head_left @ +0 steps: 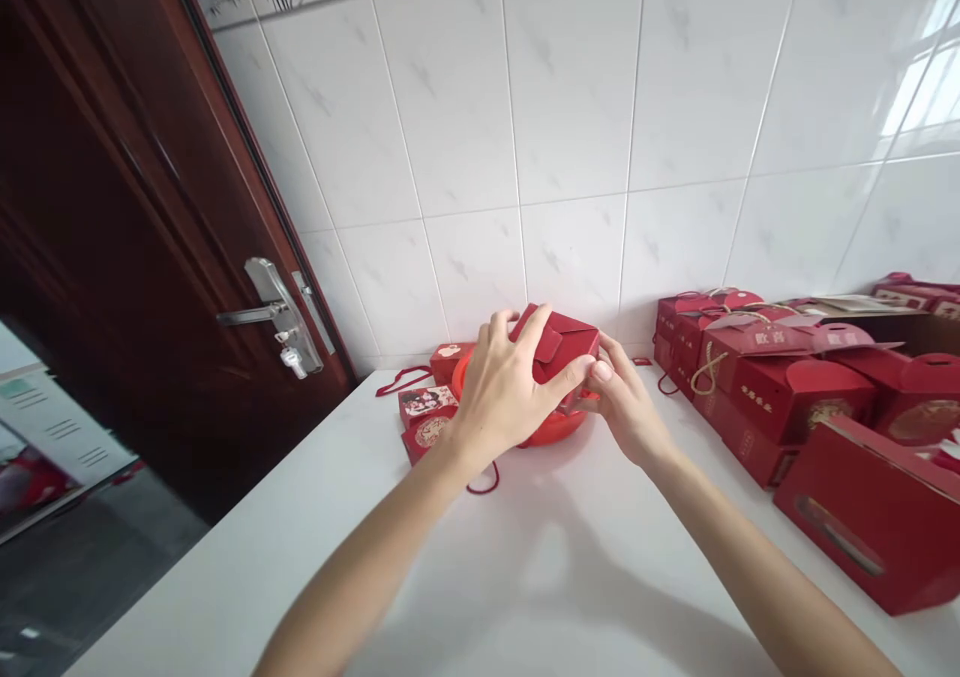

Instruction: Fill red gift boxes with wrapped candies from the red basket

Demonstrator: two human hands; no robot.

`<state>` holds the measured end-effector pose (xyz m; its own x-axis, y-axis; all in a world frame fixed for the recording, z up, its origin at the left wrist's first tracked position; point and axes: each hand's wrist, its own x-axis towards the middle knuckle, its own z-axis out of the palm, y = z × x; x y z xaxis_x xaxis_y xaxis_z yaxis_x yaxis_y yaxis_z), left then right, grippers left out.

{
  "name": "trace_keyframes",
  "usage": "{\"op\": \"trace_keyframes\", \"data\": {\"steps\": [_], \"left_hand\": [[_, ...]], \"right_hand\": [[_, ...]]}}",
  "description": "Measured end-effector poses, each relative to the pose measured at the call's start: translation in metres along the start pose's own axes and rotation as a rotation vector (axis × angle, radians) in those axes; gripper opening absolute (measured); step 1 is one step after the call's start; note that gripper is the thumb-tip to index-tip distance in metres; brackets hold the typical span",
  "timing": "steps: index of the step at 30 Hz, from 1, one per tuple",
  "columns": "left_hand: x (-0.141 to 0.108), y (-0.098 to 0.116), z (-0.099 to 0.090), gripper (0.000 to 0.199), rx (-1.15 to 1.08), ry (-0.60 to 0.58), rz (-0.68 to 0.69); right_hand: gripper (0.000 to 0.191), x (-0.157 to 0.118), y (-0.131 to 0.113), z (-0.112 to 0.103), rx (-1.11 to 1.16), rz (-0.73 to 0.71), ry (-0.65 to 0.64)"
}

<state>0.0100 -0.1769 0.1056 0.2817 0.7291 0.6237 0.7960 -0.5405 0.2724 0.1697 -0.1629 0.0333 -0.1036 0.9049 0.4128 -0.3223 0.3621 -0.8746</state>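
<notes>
Holding hands: our left hand (501, 387), half curled, grips the red box (568, 341) from above; our right hand (621, 397), fingers bent, holds its right side.
Box: one, folded smooth card, above the bowl (553, 431).
Bowl: one, orange-red, round; we cannot see its contents.
Small boxes (424, 403): three, printed, left of the bowl.
Larger boxes (791, 387): several, card, some rope-handled, near the tiled wall (574, 107).

Bright glare whitens the tiles (922, 92) up and right of your right grip (626, 407); soft shadows cross the desk (555, 587) below. Beyond your left grip (499, 387), the door (112, 207) looks dim, edges stretched.
</notes>
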Motion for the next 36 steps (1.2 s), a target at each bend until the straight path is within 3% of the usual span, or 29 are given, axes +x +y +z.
{"op": "trace_keyframes", "data": {"steps": [3, 6, 10, 15, 25, 36], "left_hand": [[-0.002, -0.004, 0.012, 0.059, -0.208, -0.034, -0.031], [-0.012, -0.015, 0.020, 0.052, -0.328, -0.039, -0.046], [-0.021, -0.033, 0.031, 0.055, -0.361, -0.059, -0.075], [-0.024, -0.044, 0.041, 0.054, -0.318, -0.046, -0.072], [-0.026, -0.048, 0.038, 0.048, -0.329, -0.054, -0.004], [-0.025, -0.045, 0.026, 0.043, -0.469, -0.180, 0.002]], "right_hand": [[0.067, 0.006, -0.010, -0.011, -0.041, 0.013, 0.036], [0.068, 0.007, -0.013, -0.025, -0.153, 0.040, -0.016], [0.077, 0.009, -0.013, -0.036, -0.320, 0.061, -0.089], [0.083, 0.011, -0.005, -0.032, -0.356, 0.075, -0.195], [0.078, 0.015, 0.015, -0.035, -0.216, 0.116, -0.318], [0.077, 0.016, 0.008, -0.039, -0.091, 0.137, -0.348]]}}
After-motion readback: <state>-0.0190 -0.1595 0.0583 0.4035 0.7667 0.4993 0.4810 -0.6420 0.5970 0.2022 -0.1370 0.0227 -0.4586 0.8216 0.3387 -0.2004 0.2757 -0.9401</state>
